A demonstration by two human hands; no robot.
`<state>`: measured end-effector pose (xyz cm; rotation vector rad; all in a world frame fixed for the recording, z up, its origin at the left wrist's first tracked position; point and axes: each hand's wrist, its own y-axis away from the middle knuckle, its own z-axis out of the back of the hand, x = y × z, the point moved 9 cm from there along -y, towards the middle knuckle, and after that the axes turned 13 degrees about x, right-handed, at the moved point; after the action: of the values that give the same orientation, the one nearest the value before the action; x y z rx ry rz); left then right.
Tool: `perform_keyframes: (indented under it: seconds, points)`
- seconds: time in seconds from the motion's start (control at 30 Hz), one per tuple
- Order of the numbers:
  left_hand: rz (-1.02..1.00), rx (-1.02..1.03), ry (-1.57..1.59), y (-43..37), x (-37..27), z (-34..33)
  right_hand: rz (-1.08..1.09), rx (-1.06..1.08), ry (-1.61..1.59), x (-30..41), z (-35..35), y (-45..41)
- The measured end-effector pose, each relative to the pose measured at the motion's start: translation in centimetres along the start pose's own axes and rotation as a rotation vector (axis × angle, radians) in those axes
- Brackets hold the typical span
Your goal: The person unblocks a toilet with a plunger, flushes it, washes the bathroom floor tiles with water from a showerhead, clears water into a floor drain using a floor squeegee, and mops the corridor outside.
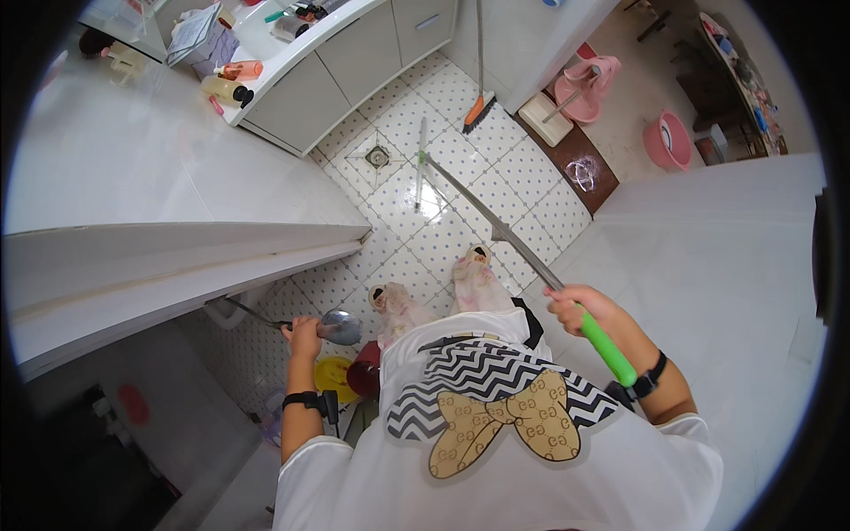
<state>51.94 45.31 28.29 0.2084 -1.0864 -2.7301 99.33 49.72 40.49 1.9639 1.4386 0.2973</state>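
Observation:
My right hand (579,308) is closed around the metal pole of a floor squeegee (488,216), just below its green grip (607,348). The squeegee's long thin blade (420,182) rests on the dotted tile floor (438,255), beside a wet, shiny patch. At the left, my left hand (305,337) grips the handle of a shower head (341,327), with its hose (249,310) trailing back toward the wall. No water can be made out coming from it. A square floor drain (378,156) lies left of the blade.
A vanity cabinet (358,60) with bottles on top stands ahead. An orange broom (479,114) leans near the doorway, by a brown wet threshold (583,171). A white dustpan (546,119) and pink basins (667,141) lie beyond. Yellow (334,378) and red (364,372) containers stand beside my legs.

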Motion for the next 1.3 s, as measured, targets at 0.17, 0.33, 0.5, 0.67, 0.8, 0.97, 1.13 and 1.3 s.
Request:
perform_keyframes:
  seconds: [0.17,0.33,0.5,0.67,0.8,0.97,1.13,1.3]
  points:
    - [-0.107,0.082,-0.009,-1.5,2.0,-1.0,0.085,-0.126,0.021,-7.2,-1.9,3.1]
    - [-0.16,0.15,-0.024,-2.5,6.2,-3.8,0.14,-0.24,-0.101,-15.5,-3.5,2.0]
    - [-0.202,0.305,-0.15,-2.1,9.5,-4.8,0.166,-0.21,-0.277,-21.8,-4.1,-1.2]
    - [-0.193,0.276,-0.133,-2.8,12.0,-4.3,0.076,-0.207,-0.162,-25.7,-5.3,-5.3]
    - [-0.181,0.237,-0.024,-2.8,12.6,-3.1,0.05,-0.211,-0.122,-26.9,-4.5,-6.4]
    - [-0.184,0.226,0.007,-3.7,13.6,-3.9,0.069,-0.025,-0.086,-24.9,-2.1,-12.5]
    - [-0.208,0.163,-0.017,-2.7,12.2,-1.5,0.14,0.063,0.124,-18.2,2.1,-22.4]
    - [-0.213,0.056,-0.015,-1.4,12.0,-0.4,0.183,0.134,0.121,-13.9,-2.3,-22.0]
